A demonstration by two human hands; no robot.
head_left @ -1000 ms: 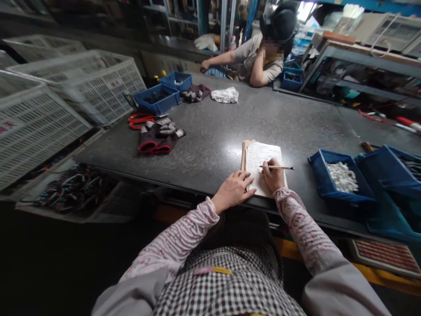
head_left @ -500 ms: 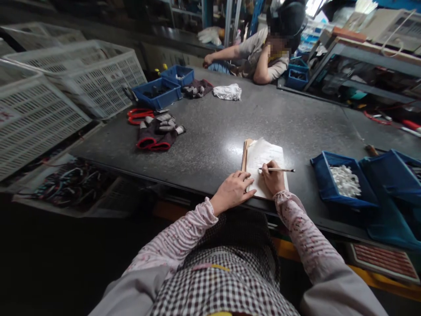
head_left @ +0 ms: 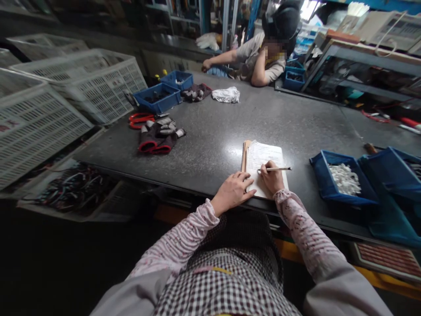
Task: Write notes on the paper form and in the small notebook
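Note:
An open notebook (head_left: 266,153) with handwriting on its page lies at the near edge of the dark table (head_left: 210,131). My right hand (head_left: 272,179) is closed around a pen (head_left: 279,169), its tip at the page and its other end pointing right. My left hand (head_left: 233,189) lies flat with fingers spread, its fingertips on the notebook's lower left edge. To the right stands a blue bin (head_left: 368,193) of small white parts (head_left: 345,179).
Grey gloves (head_left: 158,136) and red-handled scissors (head_left: 140,120) lie at the left, near blue bins (head_left: 158,97) and a white cloth (head_left: 226,95). White crates (head_left: 112,87) stand far left. Across the table a person (head_left: 259,66) leans on an elbow.
The view has shifted slightly. The raised top page of the notebook now lies flatter, with more writing showing. My right hand still grips the pen; my left hand stays at the notebook's edge.

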